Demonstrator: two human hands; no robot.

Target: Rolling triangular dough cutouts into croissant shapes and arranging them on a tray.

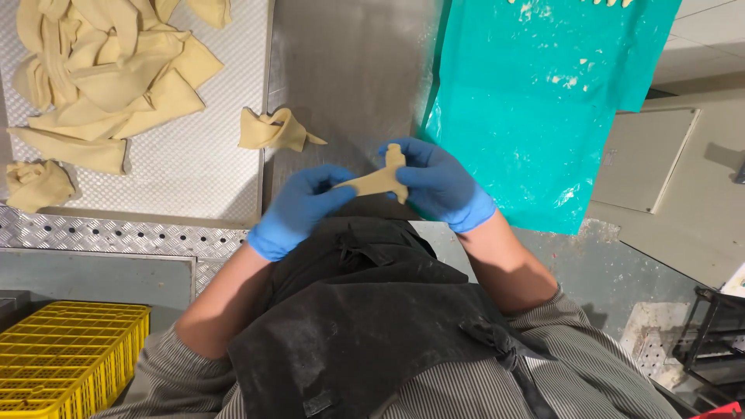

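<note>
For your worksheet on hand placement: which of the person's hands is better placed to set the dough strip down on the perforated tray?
Probably the left hand. It pinches the dough strip on the side nearest the perforated tray; the right hand sits farther away, beside the teal sheet.

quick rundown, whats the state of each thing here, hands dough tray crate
left hand: gloved blue, pinching one end of the dough strip
right hand: gloved blue, gripping the other end
dough strip: stretched between both hands
dough pile: heaped loosely on the tray
tray: lying flat
folded piece: lying alone at the tray's edge
yellow crate: contents not visible
</note>
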